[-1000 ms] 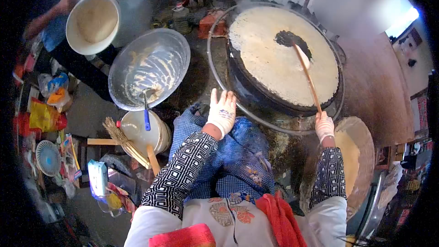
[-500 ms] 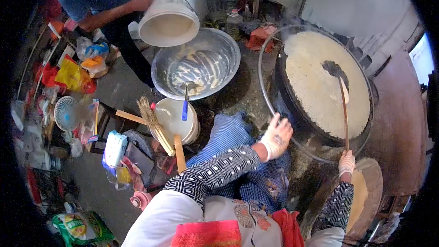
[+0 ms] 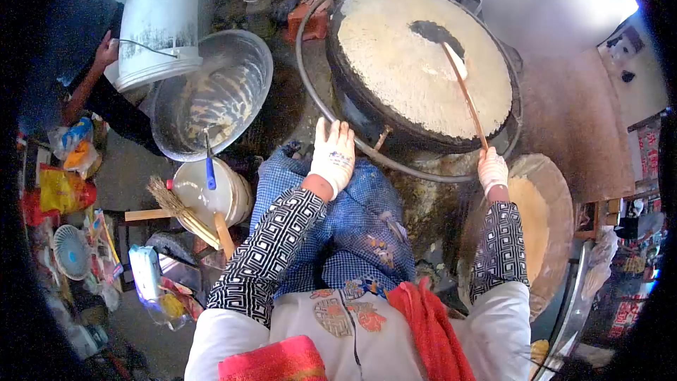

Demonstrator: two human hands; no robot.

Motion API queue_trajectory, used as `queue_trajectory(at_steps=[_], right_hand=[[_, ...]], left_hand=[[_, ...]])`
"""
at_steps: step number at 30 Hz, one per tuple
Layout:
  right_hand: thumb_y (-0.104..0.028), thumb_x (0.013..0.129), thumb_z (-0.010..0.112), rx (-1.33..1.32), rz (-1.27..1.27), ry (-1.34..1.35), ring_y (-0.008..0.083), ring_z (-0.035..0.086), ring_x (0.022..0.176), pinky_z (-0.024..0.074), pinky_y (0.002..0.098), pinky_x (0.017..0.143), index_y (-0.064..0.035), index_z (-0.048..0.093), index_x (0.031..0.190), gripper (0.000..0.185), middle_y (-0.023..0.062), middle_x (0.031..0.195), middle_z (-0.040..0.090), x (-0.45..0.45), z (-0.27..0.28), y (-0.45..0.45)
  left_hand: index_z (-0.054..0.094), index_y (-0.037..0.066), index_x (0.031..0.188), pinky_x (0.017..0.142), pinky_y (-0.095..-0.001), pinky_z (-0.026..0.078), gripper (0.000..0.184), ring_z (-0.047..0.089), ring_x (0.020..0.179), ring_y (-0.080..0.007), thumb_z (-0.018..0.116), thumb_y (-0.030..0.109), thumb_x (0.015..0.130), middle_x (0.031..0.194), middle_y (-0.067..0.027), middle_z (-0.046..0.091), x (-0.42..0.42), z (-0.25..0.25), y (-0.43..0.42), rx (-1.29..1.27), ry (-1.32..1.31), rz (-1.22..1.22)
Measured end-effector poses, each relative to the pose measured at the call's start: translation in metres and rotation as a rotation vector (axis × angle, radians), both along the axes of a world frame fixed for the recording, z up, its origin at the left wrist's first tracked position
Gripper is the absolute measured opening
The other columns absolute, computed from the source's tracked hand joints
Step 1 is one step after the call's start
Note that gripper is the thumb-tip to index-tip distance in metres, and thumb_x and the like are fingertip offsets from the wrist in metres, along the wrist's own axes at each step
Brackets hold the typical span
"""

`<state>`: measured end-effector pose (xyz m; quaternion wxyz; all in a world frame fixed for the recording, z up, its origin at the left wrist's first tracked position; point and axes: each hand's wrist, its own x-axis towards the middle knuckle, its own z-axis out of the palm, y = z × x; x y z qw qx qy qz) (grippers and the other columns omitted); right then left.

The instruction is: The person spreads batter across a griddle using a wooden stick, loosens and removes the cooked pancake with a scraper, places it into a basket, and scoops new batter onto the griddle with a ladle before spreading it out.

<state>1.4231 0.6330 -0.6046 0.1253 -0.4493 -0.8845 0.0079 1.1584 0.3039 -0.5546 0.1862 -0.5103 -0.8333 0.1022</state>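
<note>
My right hand (image 3: 492, 171), in a pale glove, is closed around the lower end of a long wooden-handled spreader (image 3: 467, 99). Its pale blade lies on the batter beside a dark bare patch near the middle of a big round griddle (image 3: 352, 92). A thin cream-coloured layer of batter (image 3: 395, 42) covers most of the griddle. My left hand (image 3: 333, 160), also gloved, has its fingers stretched out, with the tips at the metal ring (image 3: 305, 77) that runs around the griddle.
Left, another person's hands (image 3: 108, 51) tilt a white bucket (image 3: 159, 25) over a batter-smeared metal basin (image 3: 262, 70). A blue-handled ladle (image 3: 210, 169) leans there. Below stands a white pail (image 3: 243, 201) with a straw brush (image 3: 169, 201). A wide tub (image 3: 557, 240) of tan contents is at right.
The view has swung right, so everything sits further left. The other person's bucket has tipped mouth-down. My right hand still holds the spreader; my left hand remains at the ring.
</note>
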Motion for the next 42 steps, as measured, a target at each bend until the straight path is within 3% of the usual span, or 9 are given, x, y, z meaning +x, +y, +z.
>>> queue_trajectory(at_steps=[10,15,19,23,27,30,36,38,42], right_hand=[[-0.034,0.095,0.050,-0.040,-0.011,0.046,0.0448,0.064,0.072,0.0519,0.0539,0.066,-0.0086,0.056,0.095,0.026,0.0237,0.076,0.065,0.028,0.017,-0.010],[-0.036,0.097,0.046,-0.014,-0.048,0.065,0.0438,0.064,0.073,0.0512,0.0553,0.068,-0.0069,0.057,0.096,0.031,0.0240,0.077,0.066,0.062,0.003,-0.022],[-0.034,0.097,0.046,-0.072,-0.047,0.041,0.0428,0.065,0.075,0.0506,0.0550,0.070,-0.0049,0.056,0.098,0.030,0.0236,0.079,0.067,0.070,0.033,-0.030],[-0.032,0.098,0.044,-0.129,-0.062,0.043,0.0423,0.065,0.081,0.0498,0.0535,0.075,-0.0032,0.056,0.100,0.032,0.0240,0.085,0.067,0.085,-0.009,-0.016],[-0.031,0.095,0.047,-0.084,0.001,0.107,0.0396,0.066,0.079,0.0508,0.0518,0.074,-0.0033,0.057,0.098,0.030,0.0234,0.083,0.067,0.058,0.029,-0.003],[-0.028,0.095,0.048,-0.428,0.027,0.246,0.0396,0.067,0.082,0.0516,0.0509,0.075,-0.0020,0.060,0.096,0.029,0.0231,0.083,0.067,0.064,0.047,-0.023],[-0.023,0.092,0.051,-0.177,-0.018,0.245,0.0336,0.068,0.071,0.0539,0.0452,0.063,-0.0033,0.063,0.088,0.023,0.0181,0.075,0.068,0.082,0.035,0.002],[-0.026,0.095,0.049,-0.186,0.196,0.181,0.0321,0.067,0.072,0.0530,0.0438,0.065,-0.0042,0.061,0.087,0.026,0.0175,0.077,0.068,0.091,0.075,-0.026],[-0.025,0.094,0.049,-0.069,-0.014,0.152,0.0329,0.068,0.071,0.0538,0.0452,0.062,-0.0004,0.061,0.091,0.027,0.0163,0.075,0.068,0.075,0.015,0.020]], left_hand=[[0.052,0.003,0.131,0.112,-0.0631,0.013,0.046,0.044,0.132,-0.0294,0.051,0.020,0.088,0.140,-0.0129,0.051,-0.046,0.010,-0.006,0.118,0.034,0.040],[0.046,0.006,0.137,0.113,-0.0628,0.013,0.057,0.033,0.139,-0.0279,0.058,0.027,0.085,0.149,-0.0097,0.040,-0.036,0.061,-0.001,-0.011,-0.060,0.189],[0.054,0.006,0.123,0.108,-0.0636,0.021,0.048,0.044,0.125,-0.0317,0.062,0.024,0.080,0.128,-0.0113,0.054,0.024,0.062,0.002,0.212,-0.016,-0.103],[0.055,0.003,0.125,0.111,-0.0644,0.016,0.051,0.044,0.128,-0.0326,0.060,0.032,0.084,0.127,-0.0154,0.056,0.120,0.023,0.011,0.179,-0.157,-0.329],[0.050,-0.002,0.131,0.112,-0.0651,0.013,0.060,0.041,0.133,-0.0345,0.059,0.035,0.085,0.138,-0.0187,0.050,0.110,-0.002,0.017,0.072,-0.113,-0.240],[0.051,-0.001,0.130,0.112,-0.0647,0.013,0.059,0.042,0.132,-0.0343,0.061,0.034,0.083,0.136,-0.0185,0.051,0.093,-0.002,0.009,0.068,-0.028,-0.271],[0.047,-0.002,0.133,0.115,-0.0625,0.008,0.064,0.036,0.137,-0.0338,0.065,0.030,0.080,0.141,-0.0203,0.047,0.090,0.019,0.016,0.002,-0.047,-0.176],[0.045,-0.002,0.135,0.115,-0.0628,0.007,0.065,0.034,0.138,-0.0331,0.063,0.030,0.081,0.144,-0.0188,0.044,0.072,0.018,0.006,0.006,-0.042,-0.118],[0.039,-0.001,0.142,0.115,-0.0622,0.004,0.072,0.031,0.141,-0.0319,0.061,0.032,0.082,0.150,-0.0169,0.038,0.031,0.017,0.001,-0.056,-0.031,0.043]])
